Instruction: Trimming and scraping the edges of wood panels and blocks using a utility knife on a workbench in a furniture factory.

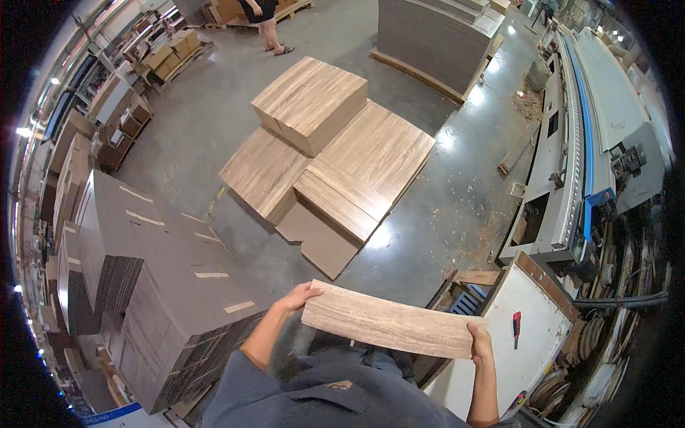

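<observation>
A long wood-grain board [392, 321] spans the space in front of my body, held level by both hands. My left hand [300, 296] is closed on its left end, thumb over the top edge. At the other end my right hand [481, 341] grips it, with the thumb on the face and the fingers behind, partly hidden. Ahead on the floor stand stacks of wood-grain panels [374, 157], with a taller stack [310, 93] at the back. Near the right hand, a red and black cutter knife [516, 329] lies on a white worktable [492, 378].
Dark cardboard sheets [193, 285] are piled on the left. A long machine [549, 157] with a blue strip runs along the right. Behind the panels is a tall grey stack [428, 50] on a pallet. A person [267, 25] stands at the far left. Wood scraps litter the floor.
</observation>
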A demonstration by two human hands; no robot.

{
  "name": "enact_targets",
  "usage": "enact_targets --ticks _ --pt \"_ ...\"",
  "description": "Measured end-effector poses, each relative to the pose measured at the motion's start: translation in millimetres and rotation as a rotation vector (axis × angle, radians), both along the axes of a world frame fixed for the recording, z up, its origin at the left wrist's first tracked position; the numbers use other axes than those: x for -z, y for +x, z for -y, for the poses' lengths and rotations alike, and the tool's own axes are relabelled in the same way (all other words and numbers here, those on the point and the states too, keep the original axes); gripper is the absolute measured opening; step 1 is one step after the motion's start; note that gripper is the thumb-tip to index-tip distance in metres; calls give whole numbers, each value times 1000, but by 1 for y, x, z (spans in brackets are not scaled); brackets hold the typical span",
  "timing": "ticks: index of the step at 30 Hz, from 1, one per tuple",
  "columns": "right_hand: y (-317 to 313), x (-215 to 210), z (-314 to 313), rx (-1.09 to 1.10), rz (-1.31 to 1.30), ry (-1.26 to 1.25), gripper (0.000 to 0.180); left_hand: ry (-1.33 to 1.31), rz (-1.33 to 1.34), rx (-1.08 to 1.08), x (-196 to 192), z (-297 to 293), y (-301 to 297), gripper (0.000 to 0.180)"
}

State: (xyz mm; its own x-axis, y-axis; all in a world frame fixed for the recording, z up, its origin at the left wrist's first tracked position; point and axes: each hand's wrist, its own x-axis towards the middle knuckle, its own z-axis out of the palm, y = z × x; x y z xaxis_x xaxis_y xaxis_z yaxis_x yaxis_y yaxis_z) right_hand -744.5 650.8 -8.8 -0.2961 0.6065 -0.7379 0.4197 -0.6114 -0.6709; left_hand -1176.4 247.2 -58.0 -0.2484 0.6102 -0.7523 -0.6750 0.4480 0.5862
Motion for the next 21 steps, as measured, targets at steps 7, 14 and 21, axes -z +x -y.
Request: enact_targets --ticks 7,14,21 --pt "-113 -6 33 -94 -22 35 50 -46 -178 -236 14 59 -39 47" --pt "-206 9 24 -86 -81 51 48 -243 -323 -133 -17 52 -114 43" --pt "-309 50 -28 -221 51 173 70 -312 -390 -314 8 28 -174 43"
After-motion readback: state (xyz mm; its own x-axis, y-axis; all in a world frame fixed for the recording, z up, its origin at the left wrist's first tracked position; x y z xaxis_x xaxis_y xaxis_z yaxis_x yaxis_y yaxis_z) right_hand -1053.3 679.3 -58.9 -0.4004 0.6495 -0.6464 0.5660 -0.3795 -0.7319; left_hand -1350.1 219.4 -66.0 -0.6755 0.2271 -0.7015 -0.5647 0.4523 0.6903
